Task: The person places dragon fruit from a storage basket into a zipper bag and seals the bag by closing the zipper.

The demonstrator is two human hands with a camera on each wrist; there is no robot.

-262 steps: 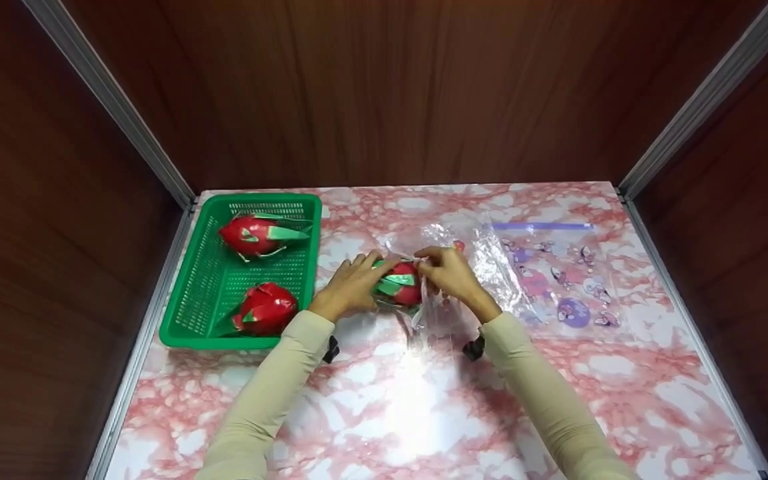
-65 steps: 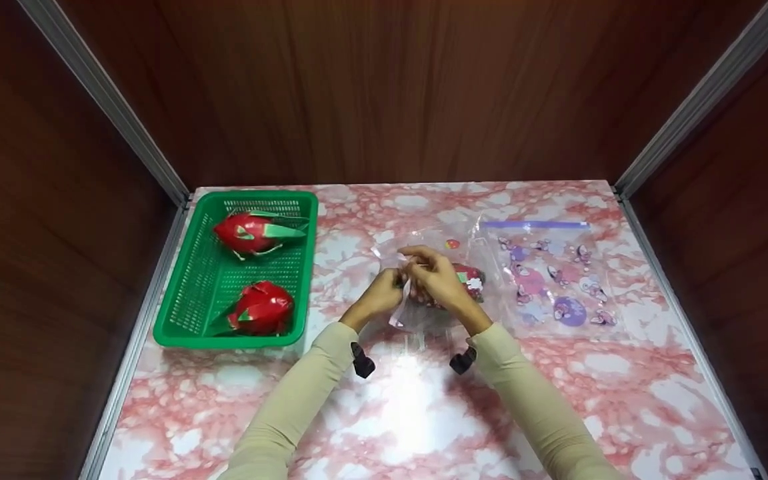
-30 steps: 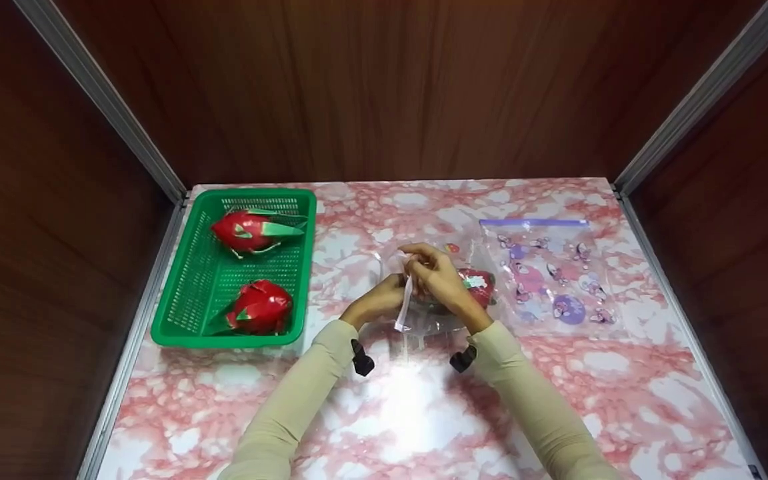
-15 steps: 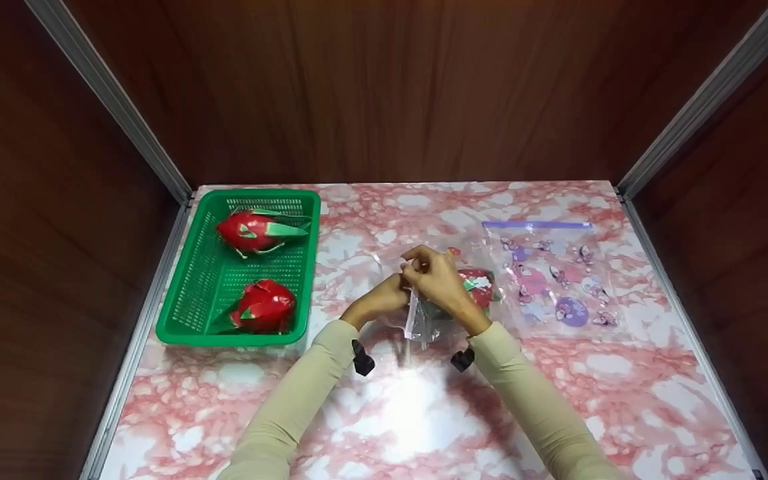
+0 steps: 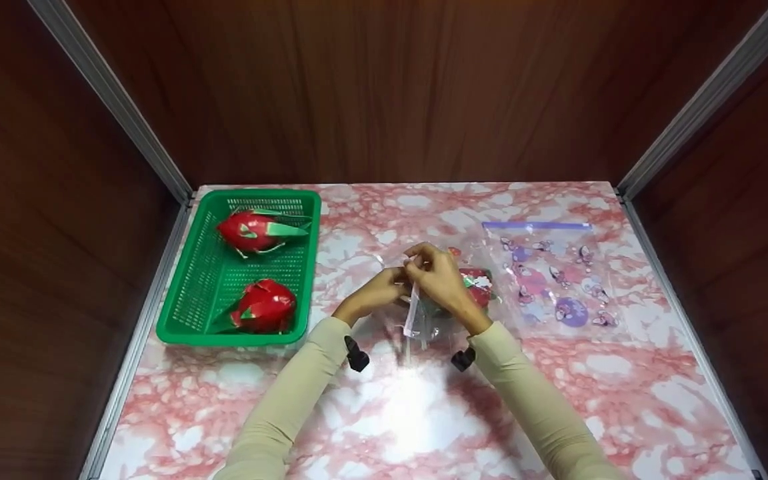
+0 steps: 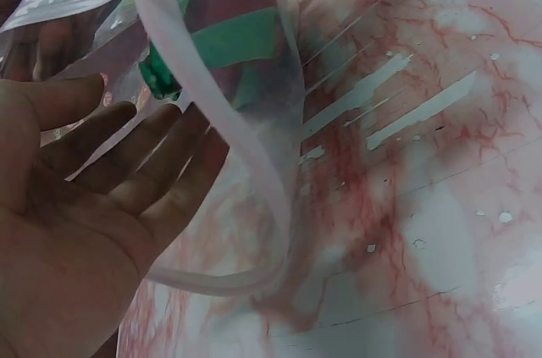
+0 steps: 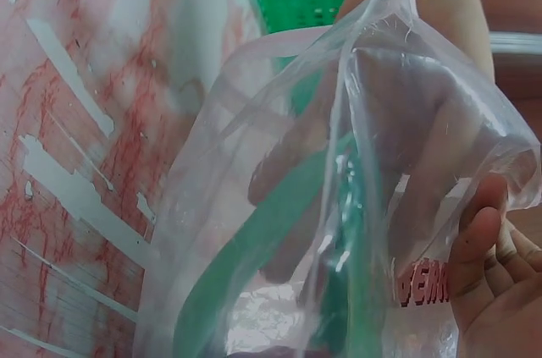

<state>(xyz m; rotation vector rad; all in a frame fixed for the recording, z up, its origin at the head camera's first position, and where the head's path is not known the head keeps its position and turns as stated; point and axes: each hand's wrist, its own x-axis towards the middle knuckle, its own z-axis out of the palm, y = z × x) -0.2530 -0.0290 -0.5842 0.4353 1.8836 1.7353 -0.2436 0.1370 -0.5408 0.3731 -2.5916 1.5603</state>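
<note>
A clear zip bag (image 5: 434, 327) with a pale zip edge lies in the middle of the table. Inside it is a red dragon fruit (image 5: 479, 281), its green leaf tips seen through the plastic in the left wrist view. My right hand (image 5: 443, 279) pinches the rim of the bag's mouth between thumb and fingers, also visible in the right wrist view. At the mouth, my left hand (image 6: 93, 206) has loosely extended fingers; the fingertips touch or reach just past the pale rim, and I cannot tell which.
To the left stands a green basket (image 5: 165, 313) bearing two dragon fruits, one at the back (image 5: 247, 230) and one at the front (image 5: 269, 307). A flat printed bag (image 5: 551, 280) with a purple zip lies at the right. Dark wood-look walls enclose the table.
The dragon fruit went from under my left hand into the clear bag, towards the right. Lately my left hand drew back slightly to the left, while my right hand kept pinching the rim.
</note>
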